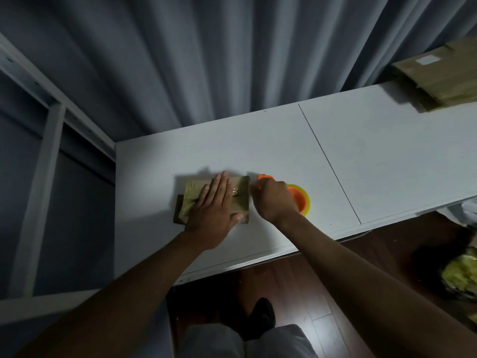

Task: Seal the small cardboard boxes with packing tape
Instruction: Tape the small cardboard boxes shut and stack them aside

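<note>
White desk (258,140) runs across a dim room, grey curtain (206,60) behind it, a thin seam crossing the top right of centre.

Right hand (275,200): fingers curled in a grip round an orange tape dispenser (296,196). Knuckles face up, wrist bent slightly inward. Orange tip of the dispenser shows beyond the knuckles; the yellow-rimmed tape roll shows to the right of the hand. Dispenser sits just beside the right edge of the box. Whether tape runs from it to the box: cannot tell.

Left hand (214,205): flat, palm down, fingers straight and close together, pressing on top of the small cardboard box (240,202). Fingertips point away from the person and reach the far edge of the box; thumb lies along the near right corner.

Box: lying flat on the desk, left of centre, glossy tape visible on its top face. A darker flap or second piece pokes out at its near left corner.

Both forearms bare, reaching forward from below; the left crosses the near desk edge.

Further out: larger cardboard box (438,78) at the far right of the desk, well apart. White shelf frame (51,125) left. Wood floor (309,293) and a dark shoe (262,313) below.
</note>
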